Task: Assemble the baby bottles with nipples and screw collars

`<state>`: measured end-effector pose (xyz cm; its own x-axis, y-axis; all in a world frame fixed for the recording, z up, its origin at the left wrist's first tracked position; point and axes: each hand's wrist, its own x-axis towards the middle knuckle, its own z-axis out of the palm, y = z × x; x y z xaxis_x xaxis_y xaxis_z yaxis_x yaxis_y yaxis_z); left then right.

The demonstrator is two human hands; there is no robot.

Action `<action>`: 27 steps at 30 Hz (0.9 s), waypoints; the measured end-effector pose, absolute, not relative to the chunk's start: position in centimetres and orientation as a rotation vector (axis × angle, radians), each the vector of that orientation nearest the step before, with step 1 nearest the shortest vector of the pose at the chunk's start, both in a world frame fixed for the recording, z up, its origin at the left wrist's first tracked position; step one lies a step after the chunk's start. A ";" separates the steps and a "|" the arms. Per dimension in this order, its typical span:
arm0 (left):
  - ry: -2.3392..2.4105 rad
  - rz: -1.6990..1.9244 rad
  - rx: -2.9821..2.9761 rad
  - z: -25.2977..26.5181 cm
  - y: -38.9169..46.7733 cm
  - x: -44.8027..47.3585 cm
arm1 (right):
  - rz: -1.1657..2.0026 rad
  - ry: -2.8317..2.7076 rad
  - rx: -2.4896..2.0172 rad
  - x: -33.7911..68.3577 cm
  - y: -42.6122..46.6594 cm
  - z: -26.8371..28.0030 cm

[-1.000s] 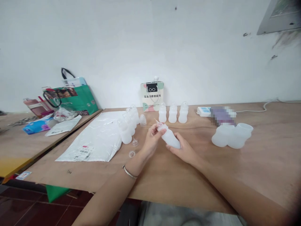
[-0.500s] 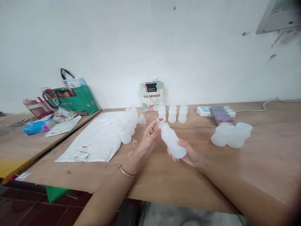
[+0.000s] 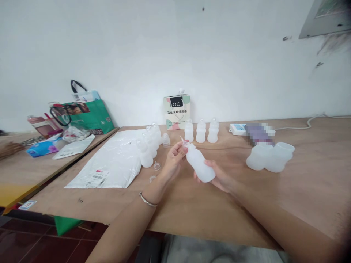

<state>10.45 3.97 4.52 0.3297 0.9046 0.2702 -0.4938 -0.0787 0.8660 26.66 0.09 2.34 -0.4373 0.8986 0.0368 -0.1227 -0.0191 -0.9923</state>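
My right hand (image 3: 216, 175) is wrapped round the lower body of a frosted white feeding bottle (image 3: 200, 164), which is tilted with its mouth towards the upper left. At that mouth my left hand (image 3: 177, 155) pinches a clear bottle nipple (image 3: 184, 141) with a long pointed tip. The nipple touches the bottle's neck; fingers partly hide where they meet. Two more clear pieces lie left of my hands, a nipple (image 3: 157, 165) and a ring-like piece (image 3: 153, 178). A clear domed cap (image 3: 166, 140) stands behind them.
Several capped bottles (image 3: 146, 157) stand beside a white plastic mailer (image 3: 109, 157); three more (image 3: 201, 131) stand near a paper bag (image 3: 177, 113). Two uncapped bottles (image 3: 275, 160) are at right, by a power strip (image 3: 237, 129). Another person's hand (image 3: 11, 149) shows far left.
The bottle in my right hand has shifted slightly left, and my left fingers have moved down round the nipple's base. Another person's hand has appeared at the far left edge.
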 end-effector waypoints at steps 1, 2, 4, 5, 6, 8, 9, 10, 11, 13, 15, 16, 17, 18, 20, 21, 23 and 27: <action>0.489 1.249 1.137 4.5 4.0 10.5 | 1.444 -1.435 -0.924 26.6 0.2 2.3; 0.508 1.259 1.144 4.4 4.0 10.6 | 1.294 -1.453 -0.991 26.5 0.4 2.2; 0.532 1.257 1.158 4.4 4.0 10.7 | 1.087 -1.521 -1.070 26.4 0.5 2.1; 0.529 1.248 1.163 4.4 3.9 10.7 | 1.086 -1.549 -1.073 26.4 0.5 2.2; 0.518 1.234 1.167 4.5 3.7 10.7 | 1.162 -1.556 -1.052 26.4 0.4 2.2; 0.477 1.194 1.173 4.9 3.3 10.6 | 1.442 -1.498 -0.947 26.4 0.0 2.4; 0.454 1.167 1.172 5.1 3.1 10.5 | 1.583 -1.444 -0.882 26.4 -0.2 2.5; 0.431 1.137 1.171 5.3 2.9 10.5 | 1.698 -1.393 -0.820 26.4 -0.4 2.6; 0.409 1.109 1.173 5.4 2.7 10.5 | 1.777 -1.351 -0.761 26.3 -0.5 2.6; 0.387 1.077 1.177 5.6 2.6 10.5 | 1.856 -1.304 -0.649 26.2 -0.7 2.6; 0.392 1.093 1.176 5.5 2.7 10.6 | 1.870 -1.286 -0.603 26.0 -0.7 2.6; 0.404 1.119 1.172 5.4 2.8 10.6 | 1.840 -1.284 -0.628 26.0 -0.6 2.7; 0.422 1.152 1.165 5.2 2.9 10.7 | 1.774 -1.292 -0.688 25.9 -0.5 2.7; 0.441 1.186 1.155 5.0 3.1 10.8 | 1.667 -1.310 -0.772 25.9 -0.4 2.7; 0.472 1.234 1.131 4.7 3.4 10.9 | 1.418 -1.363 -0.926 25.9 -0.2 2.8; 0.479 1.243 1.122 4.6 3.5 10.9 | 1.336 -1.393 -0.969 25.9 -0.2 2.8; 0.468 1.225 1.122 4.5 3.5 10.9 | 1.352 -1.433 -0.980 26.1 -0.2 2.8; 0.403 1.134 1.174 4.9 3.1 10.7 | 1.668 -1.349 -0.817 26.2 -0.3 2.6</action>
<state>10.68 3.11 4.85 0.4312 0.8562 0.2846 -0.4846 -0.0463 0.8735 26.20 -0.27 2.63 -0.4521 0.8919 0.0096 -0.1961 -0.0889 -0.9766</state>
